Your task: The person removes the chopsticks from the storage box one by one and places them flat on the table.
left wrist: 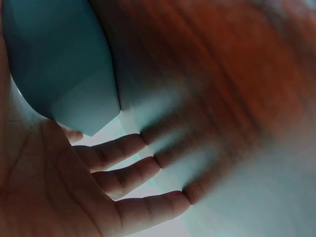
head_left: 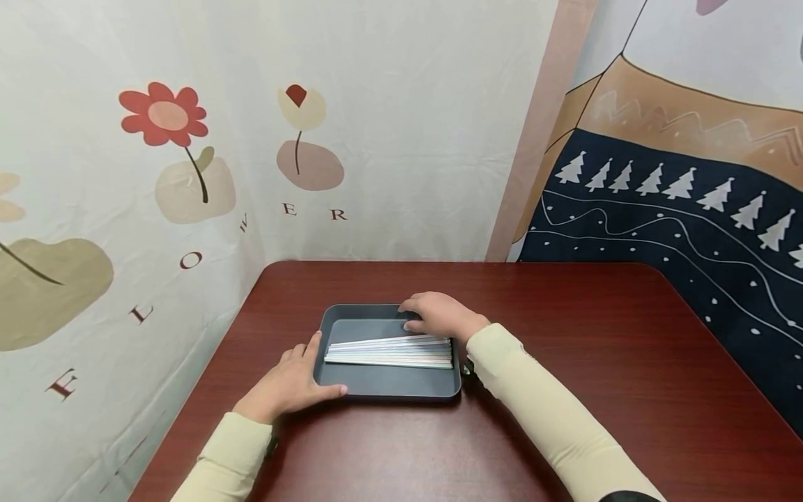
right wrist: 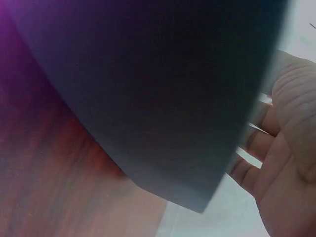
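A dark grey rectangular tray (head_left: 395, 385) sits on the table with several thin, pale sticks (head_left: 389, 352) lying lengthwise in it, fanned a little toward the right. My left hand (head_left: 295, 382) rests against the tray's near left corner, fingers along the left side and thumb across the near rim. In the left wrist view its fingers (left wrist: 133, 148) are fairly straight beside the tray's corner. Over the far right corner is my right hand (head_left: 442, 315), its fingertips near the far rim and thumb above the inside. The tray's wall (right wrist: 163, 113) hides its fingertips in the right wrist view.
The reddish-brown wooden table (head_left: 564, 335) spreads around the tray. Behind it hangs a white curtain (head_left: 401, 139) with flowers and letters, and a dark blue cloth (head_left: 640, 230) with white trees hangs to the right.
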Demonstrator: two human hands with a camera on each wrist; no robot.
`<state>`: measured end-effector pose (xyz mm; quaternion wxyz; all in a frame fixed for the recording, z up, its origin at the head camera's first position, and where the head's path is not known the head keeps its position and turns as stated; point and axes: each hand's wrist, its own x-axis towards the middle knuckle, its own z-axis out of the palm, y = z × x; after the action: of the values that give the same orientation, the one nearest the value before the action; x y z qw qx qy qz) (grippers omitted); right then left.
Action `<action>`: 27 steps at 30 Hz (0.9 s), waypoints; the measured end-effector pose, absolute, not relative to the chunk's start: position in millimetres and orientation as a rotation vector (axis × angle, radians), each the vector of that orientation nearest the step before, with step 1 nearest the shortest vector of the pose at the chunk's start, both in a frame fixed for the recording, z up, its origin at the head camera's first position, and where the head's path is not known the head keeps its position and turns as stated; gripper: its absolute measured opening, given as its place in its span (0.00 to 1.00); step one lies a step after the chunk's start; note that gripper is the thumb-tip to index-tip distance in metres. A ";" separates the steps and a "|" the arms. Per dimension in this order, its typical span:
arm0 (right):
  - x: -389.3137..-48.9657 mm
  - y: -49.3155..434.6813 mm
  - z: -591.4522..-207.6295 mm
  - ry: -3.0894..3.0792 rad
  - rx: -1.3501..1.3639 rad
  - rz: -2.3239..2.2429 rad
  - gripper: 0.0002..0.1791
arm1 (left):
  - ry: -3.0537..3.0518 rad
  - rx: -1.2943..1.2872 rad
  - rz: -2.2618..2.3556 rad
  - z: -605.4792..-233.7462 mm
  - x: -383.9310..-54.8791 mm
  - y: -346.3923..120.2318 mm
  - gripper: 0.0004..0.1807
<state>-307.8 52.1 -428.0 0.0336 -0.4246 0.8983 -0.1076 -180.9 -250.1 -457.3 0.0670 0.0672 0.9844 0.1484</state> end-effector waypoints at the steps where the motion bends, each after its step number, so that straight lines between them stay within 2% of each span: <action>1: -308.3 52.9 -426.7 2.760 -1.293 -0.350 0.22 | 2.968 0.205 0.448 -457.0 -180.9 -250.1 0.73; 15: -313.3 49.0 -415.4 2.655 -1.323 -0.575 0.23 | 2.957 0.199 0.462 -458.2 -181.8 -249.7 0.73; 27: -308.3 36.3 -425.7 2.613 -1.228 -0.722 0.18 | 2.949 0.184 0.465 -457.9 -181.9 -250.7 0.73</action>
<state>-308.3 36.3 -425.7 0.0827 -0.4112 0.8749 -0.2419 -181.9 -250.7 -457.9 0.0750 0.0614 0.9831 0.1550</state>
